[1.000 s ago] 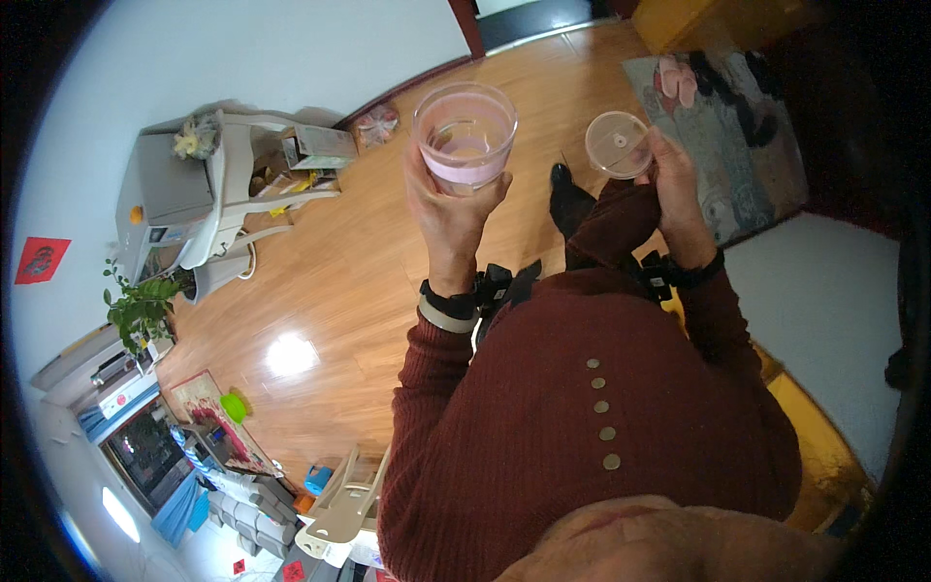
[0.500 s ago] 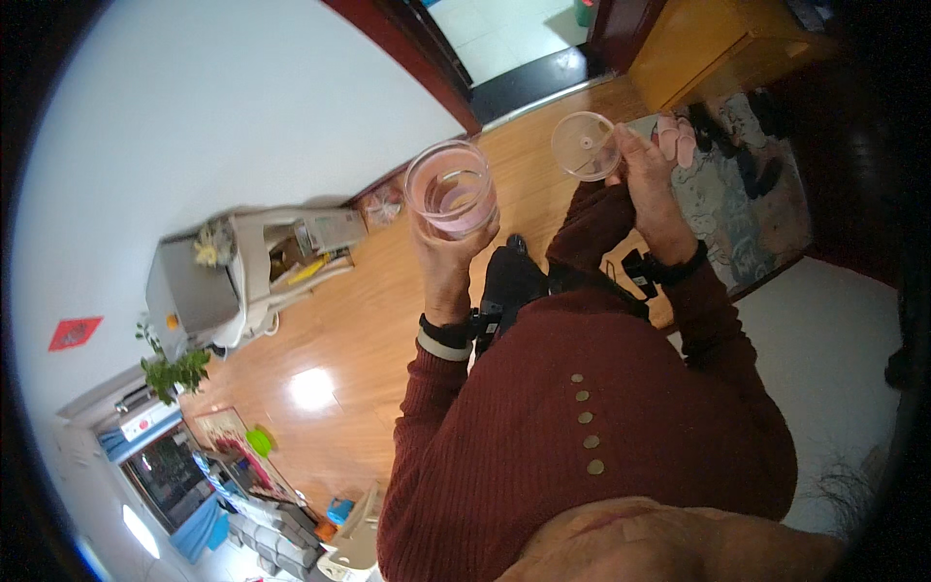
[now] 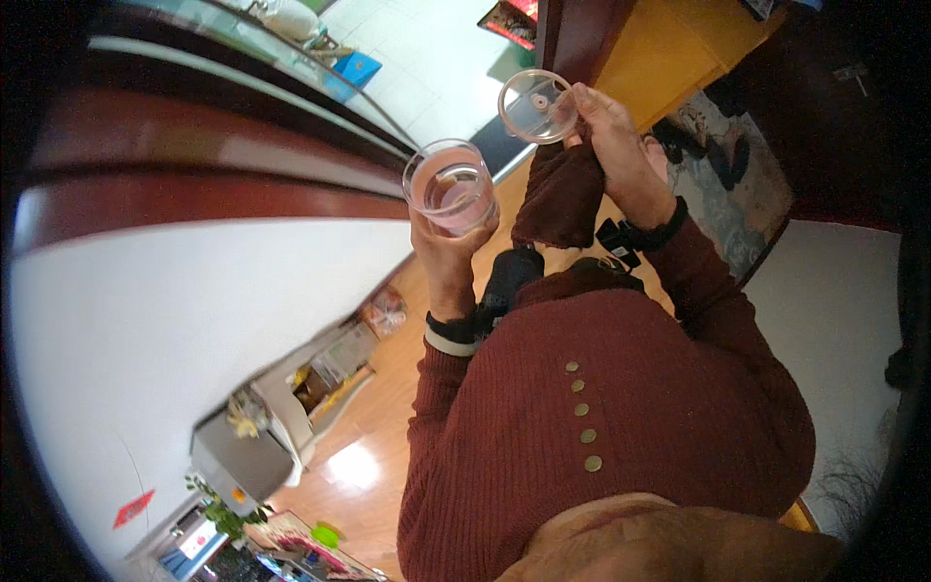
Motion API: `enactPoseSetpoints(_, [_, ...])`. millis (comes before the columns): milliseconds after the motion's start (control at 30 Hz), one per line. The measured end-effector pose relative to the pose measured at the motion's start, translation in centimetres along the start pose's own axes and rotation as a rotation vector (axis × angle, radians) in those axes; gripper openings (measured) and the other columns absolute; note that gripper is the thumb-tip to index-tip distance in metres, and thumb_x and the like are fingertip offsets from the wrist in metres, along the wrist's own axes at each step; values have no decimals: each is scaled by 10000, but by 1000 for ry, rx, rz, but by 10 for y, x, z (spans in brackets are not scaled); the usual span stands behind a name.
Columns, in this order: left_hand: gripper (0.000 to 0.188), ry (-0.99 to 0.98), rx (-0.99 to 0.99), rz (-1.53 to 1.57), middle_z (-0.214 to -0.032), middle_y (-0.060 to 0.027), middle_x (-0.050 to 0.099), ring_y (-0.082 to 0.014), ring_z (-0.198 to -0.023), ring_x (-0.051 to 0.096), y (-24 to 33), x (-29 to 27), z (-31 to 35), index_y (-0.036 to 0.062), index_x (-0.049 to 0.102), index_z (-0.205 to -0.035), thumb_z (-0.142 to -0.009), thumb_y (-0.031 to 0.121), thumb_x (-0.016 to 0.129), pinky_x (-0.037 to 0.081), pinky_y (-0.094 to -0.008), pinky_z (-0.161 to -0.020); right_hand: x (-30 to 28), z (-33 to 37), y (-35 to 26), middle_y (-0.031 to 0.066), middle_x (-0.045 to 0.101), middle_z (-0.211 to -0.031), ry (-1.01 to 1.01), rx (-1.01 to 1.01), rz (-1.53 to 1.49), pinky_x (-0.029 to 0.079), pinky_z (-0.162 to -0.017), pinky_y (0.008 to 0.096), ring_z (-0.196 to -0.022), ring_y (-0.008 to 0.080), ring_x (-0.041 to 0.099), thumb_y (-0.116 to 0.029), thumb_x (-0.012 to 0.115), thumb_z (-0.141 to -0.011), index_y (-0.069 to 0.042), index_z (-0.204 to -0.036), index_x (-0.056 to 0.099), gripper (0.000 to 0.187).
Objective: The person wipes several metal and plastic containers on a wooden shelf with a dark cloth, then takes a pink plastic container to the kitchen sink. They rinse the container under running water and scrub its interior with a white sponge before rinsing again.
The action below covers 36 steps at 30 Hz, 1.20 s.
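My left hand (image 3: 448, 264) is wrapped round a clear, pink-tinted cup (image 3: 427, 186), its open mouth turned up toward me. Some liquid seems to be inside, though reflections make this hard to judge. Up and to the right of the cup, my right hand (image 3: 628, 160) pinches the rim of a clear round lid (image 3: 524, 118) with a small knob at its centre. A dark brown cloth (image 3: 558, 202) hangs from the same hand, below the lid. Lid and cup are apart.
Ahead is a doorway with a dark sill (image 3: 497, 150) and dark red frame (image 3: 242, 179). A wooden cabinet (image 3: 669, 48) stands at the upper right, near a mat (image 3: 742, 218) with shoes. Along the left wall is a grey-and-white cabinet (image 3: 247, 461) with things on its shelves.
I have moved forward, so the doorway is nearer and the room beyond shows more. The lid and cloth have shifted up and left with my right hand. Both hands keep their holds.
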<state>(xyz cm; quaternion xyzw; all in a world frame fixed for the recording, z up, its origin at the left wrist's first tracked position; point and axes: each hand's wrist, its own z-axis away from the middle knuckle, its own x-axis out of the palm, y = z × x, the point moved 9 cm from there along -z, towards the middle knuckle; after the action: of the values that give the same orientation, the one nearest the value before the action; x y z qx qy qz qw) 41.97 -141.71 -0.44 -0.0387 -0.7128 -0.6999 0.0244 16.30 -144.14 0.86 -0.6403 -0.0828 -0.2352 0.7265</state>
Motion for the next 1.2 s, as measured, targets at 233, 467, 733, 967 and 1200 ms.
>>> enactPoseSetpoints(233, [795,-54,-38,-7,-1284,-100,601,-227,-1185,605,-7,8,-120,26,516,-1334,-630,19,884,502,-381,-1045,31,-117,-5,2,606,-842,4,23,-61,430,-609,208,-693,69,505,-311,488,-1095,-39,-954,653,348])
enactPoseSetpoints(467, [801,51,-133,57,-1296,-96,587,-241,-1199,589,-14,7,-212,28,500,-1354,-650,38,882,491,-403,-1067,72,-243,-12,2,600,-808,-42,57,-8,437,-581,204,-646,69,510,-317,480,-1094,-41,-981,646,342])
enactPoseSetpoints(733, [819,175,-78,244,-1312,-105,557,-234,-1193,588,66,11,-365,15,478,-1393,-664,-58,845,514,-357,-1031,143,-414,-75,21,620,-816,-171,43,34,438,-581,213,-652,70,524,-321,490,-1088,-27,-981,652,353])
enactPoseSetpoints(967, [799,233,-1,258,-1284,-88,568,-219,-1158,598,100,26,-422,30,496,-1375,-655,-50,832,511,-363,-1012,155,-470,-130,16,632,-863,-90,13,25,433,-607,207,-666,71,516,-308,490,-1090,-21,-987,655,347])
enactPoseSetpoints(1200, [850,111,84,237,-1296,-121,611,-277,-1170,637,126,23,-453,16,515,-1398,-614,-82,829,564,-415,-990,142,-467,-148,18,624,-825,-30,-27,-26,420,-554,227,-613,78,500,-296,496,-1082,-35,-937,650,336])
